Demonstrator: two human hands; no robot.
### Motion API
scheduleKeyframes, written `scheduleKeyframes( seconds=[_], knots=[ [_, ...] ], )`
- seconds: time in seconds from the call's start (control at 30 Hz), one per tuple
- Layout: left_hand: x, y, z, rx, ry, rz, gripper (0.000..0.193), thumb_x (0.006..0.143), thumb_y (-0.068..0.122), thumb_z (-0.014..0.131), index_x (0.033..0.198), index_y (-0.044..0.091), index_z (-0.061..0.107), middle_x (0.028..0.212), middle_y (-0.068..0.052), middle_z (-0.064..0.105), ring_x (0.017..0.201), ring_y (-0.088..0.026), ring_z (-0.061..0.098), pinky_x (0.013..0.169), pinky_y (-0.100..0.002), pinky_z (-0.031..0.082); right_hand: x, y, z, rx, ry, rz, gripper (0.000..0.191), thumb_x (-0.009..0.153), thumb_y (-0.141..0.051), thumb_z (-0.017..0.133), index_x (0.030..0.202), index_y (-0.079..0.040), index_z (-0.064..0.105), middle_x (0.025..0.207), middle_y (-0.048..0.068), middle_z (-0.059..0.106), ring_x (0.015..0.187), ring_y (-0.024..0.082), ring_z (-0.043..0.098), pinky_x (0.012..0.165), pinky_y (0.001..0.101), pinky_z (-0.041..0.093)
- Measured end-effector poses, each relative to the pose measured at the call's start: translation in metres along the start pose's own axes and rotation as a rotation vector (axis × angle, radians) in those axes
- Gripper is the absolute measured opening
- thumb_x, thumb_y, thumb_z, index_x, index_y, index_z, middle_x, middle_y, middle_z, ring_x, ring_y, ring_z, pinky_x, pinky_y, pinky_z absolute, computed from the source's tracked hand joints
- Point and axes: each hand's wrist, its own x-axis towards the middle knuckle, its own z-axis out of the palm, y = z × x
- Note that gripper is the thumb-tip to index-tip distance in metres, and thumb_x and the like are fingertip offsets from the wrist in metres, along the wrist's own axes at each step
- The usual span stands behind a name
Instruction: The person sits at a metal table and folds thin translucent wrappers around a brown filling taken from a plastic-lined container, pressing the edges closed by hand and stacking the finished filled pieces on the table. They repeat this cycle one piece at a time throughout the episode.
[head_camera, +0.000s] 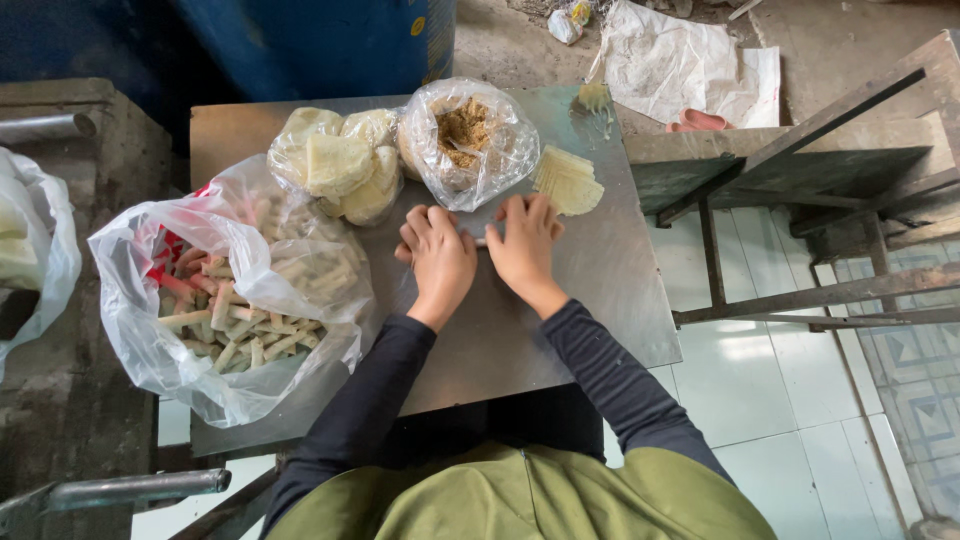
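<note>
Metal table (600, 290) is seen from above, with a large plastic bag of rolled sticks (235, 300) lying open on its left part. Behind the hands, a bag of pale wrappers (335, 160) and a bag of brown filling (465, 135) are placed, touching each other. Left hand (438, 262) and right hand (522, 248) are pressed down side by side, fingers curled on a small roll (480, 238), mostly hidden. Near the right hand a stack of wrappers (568, 180) is lying.
</note>
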Motion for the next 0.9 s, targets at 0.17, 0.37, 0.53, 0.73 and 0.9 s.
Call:
scheduleKeyframes(
  seconds=[0.17, 0.37, 0.53, 0.73, 0.9],
  knots=[
    [0.031, -0.007, 0.005, 0.04, -0.056, 0.041, 0.031, 0.089, 0.023, 0.075, 0.112, 0.005, 0.066, 0.113, -0.014, 0.058, 0.106, -0.036, 0.053, 0.079, -0.054, 0.037, 0.033, 0.01, 0.006, -0.015, 0.141, 0.019, 0.024, 0.091, -0.022, 0.076, 0.105, -0.01, 0.061, 0.115, 0.015, 0.052, 0.113, 0.037, 0.051, 0.091, 0.0546, 0.037],
    [0.029, -0.008, -0.033, -0.127, -0.218, 0.265, 0.026, 0.076, 0.032, 0.08, 0.094, 0.014, 0.073, 0.1, -0.005, 0.066, 0.095, -0.031, 0.06, 0.079, -0.048, 0.039, 0.042, 0.081, -0.047, 0.204, 0.157, -0.07, 0.026, 0.079, -0.014, 0.086, 0.099, -0.007, 0.07, 0.1, 0.011, 0.06, 0.095, 0.031, 0.061, 0.082, 0.0406, 0.05],
    [0.004, -0.002, -0.104, -0.05, 0.082, 0.256, 0.014, 0.096, 0.027, 0.074, 0.099, 0.014, 0.071, 0.104, -0.001, 0.069, 0.098, -0.023, 0.065, 0.084, -0.04, 0.04, 0.041, 0.099, -0.066, 0.206, -0.098, -0.233, 0.028, 0.069, -0.009, 0.086, 0.094, -0.007, 0.073, 0.099, 0.012, 0.064, 0.096, 0.034, 0.062, 0.08, 0.0431, 0.052],
    [-0.046, -0.08, -0.243, 0.668, 0.286, -0.148, 0.012, 0.097, 0.032, 0.071, 0.103, 0.021, 0.071, 0.115, 0.002, 0.066, 0.115, -0.019, 0.059, 0.1, -0.041, 0.034, 0.043, 0.111, -0.047, 0.003, 0.003, -0.341, 0.013, 0.084, -0.001, 0.076, 0.095, -0.006, 0.071, 0.095, 0.01, 0.068, 0.096, 0.033, 0.066, 0.084, 0.043, 0.053],
    [-0.048, -0.095, -0.263, 0.781, 0.346, -0.186, 0.029, 0.096, 0.03, 0.071, 0.119, 0.013, 0.067, 0.118, -0.004, 0.059, 0.119, -0.023, 0.054, 0.102, -0.042, 0.033, 0.055, 0.121, -0.044, 0.489, 0.062, 0.124, 0.004, 0.099, -0.005, 0.07, 0.102, -0.003, 0.068, 0.087, 0.005, 0.072, 0.08, 0.013, 0.065, 0.074, 0.0287, 0.052]
  ],
)
